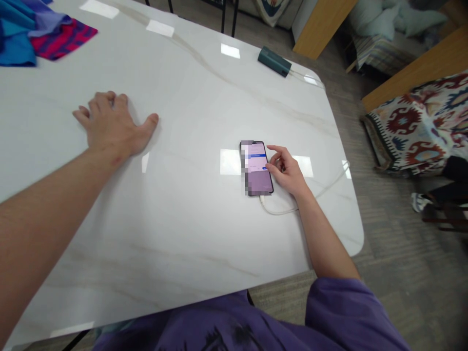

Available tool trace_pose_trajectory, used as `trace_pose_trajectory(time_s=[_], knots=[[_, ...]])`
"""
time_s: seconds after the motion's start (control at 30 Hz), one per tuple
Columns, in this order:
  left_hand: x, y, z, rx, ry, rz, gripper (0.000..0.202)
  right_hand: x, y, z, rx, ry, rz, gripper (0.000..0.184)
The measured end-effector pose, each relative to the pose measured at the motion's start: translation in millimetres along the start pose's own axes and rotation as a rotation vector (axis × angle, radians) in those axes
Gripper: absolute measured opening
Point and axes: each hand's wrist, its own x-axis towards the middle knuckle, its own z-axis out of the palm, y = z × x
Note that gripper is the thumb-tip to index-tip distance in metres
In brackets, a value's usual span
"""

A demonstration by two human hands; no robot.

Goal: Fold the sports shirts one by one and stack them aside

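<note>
A phone (256, 168) lies flat on the white marble table (190, 234), its screen lit, with a white cable (278, 210) plugged into its near end. My right hand (287, 170) rests beside the phone's right edge, thumb touching the screen, index finger raised, the other fingers loosely curled and holding nothing. My left hand (113, 124) lies palm down on the bare tabletop far to the left, fingers spread and slightly bent at the tips.
Folded cloths in blue, purple and red stripes (40, 34) sit at the far left corner. A dark green power bank (274, 61) lies at the far edge with a cable. A patterned blanket (420, 122) covers a seat to the right.
</note>
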Motion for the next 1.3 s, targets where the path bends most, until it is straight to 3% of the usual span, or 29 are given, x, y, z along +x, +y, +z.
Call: trace_pose_trajectory(time_s=[0.3,1.3], knots=[[-3,6,-6.1,-0.042,-0.024,-0.032,0.102,1,5,-1,-0.014,0.013,0.017,0.065],[-3,5,-6.3,-0.07,-0.008,0.007,0.108,2,12,-2,-0.012,0.017,0.023,0.051]])
